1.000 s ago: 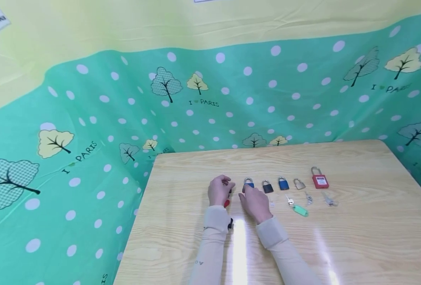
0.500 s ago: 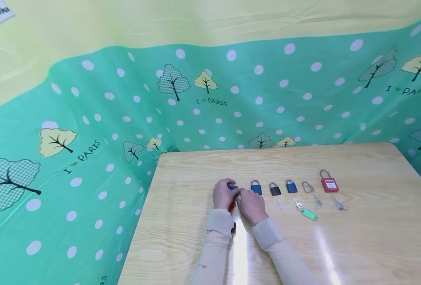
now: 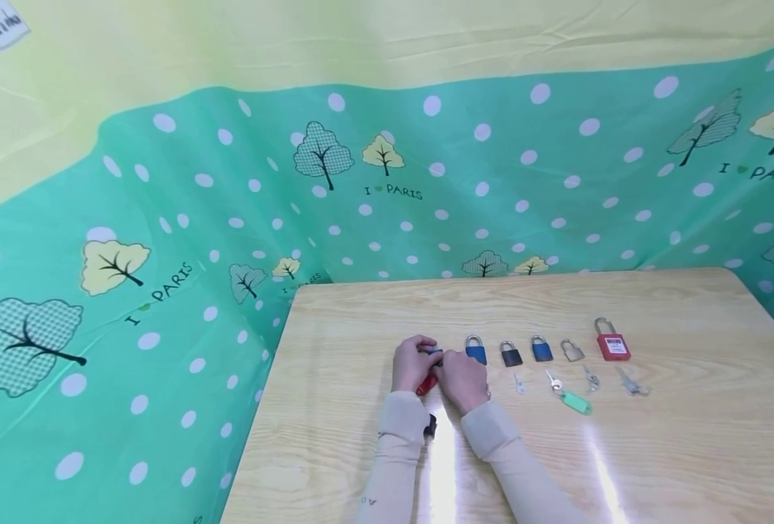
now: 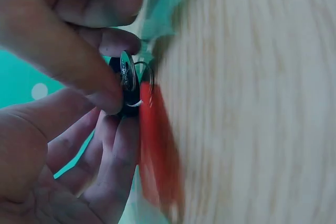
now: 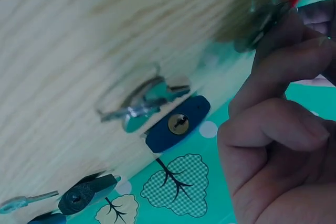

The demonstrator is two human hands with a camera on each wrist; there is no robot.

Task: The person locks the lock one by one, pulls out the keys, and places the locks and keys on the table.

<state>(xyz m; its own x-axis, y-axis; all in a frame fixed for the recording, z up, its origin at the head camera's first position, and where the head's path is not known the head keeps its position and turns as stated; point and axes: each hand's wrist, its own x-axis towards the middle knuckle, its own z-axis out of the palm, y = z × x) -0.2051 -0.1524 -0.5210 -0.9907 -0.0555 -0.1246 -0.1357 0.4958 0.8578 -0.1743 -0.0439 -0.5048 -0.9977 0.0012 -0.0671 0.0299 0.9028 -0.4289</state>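
Note:
In the head view, my left hand (image 3: 411,367) holds a small blue padlock (image 3: 435,353), mostly covered by fingers. My right hand (image 3: 463,380) meets it from the right. From the left wrist view, a metal key (image 4: 127,72) stands against the padlock's dark end, pinched by the right hand (image 4: 68,30) with its thumb on it; whether it is in the keyhole cannot be told. The left hand (image 4: 79,156) lies below, fingers behind the padlock. A ring joins the key to a red tag (image 4: 157,145), which hangs down over the table.
Right of the hands stands a row of padlocks: blue (image 3: 475,351), black (image 3: 510,354), blue (image 3: 541,349), brass-coloured (image 3: 572,351) and red (image 3: 613,345). Loose keys (image 3: 519,383) lie before them, one with a green tag (image 3: 575,402). A patterned cloth (image 3: 426,182) hangs behind the wooden table (image 3: 334,407).
My right hand has moved left, away from the nearby blue padlock, to meet the left hand and the padlock in it. The red tag shows more now. The view has shifted slightly.

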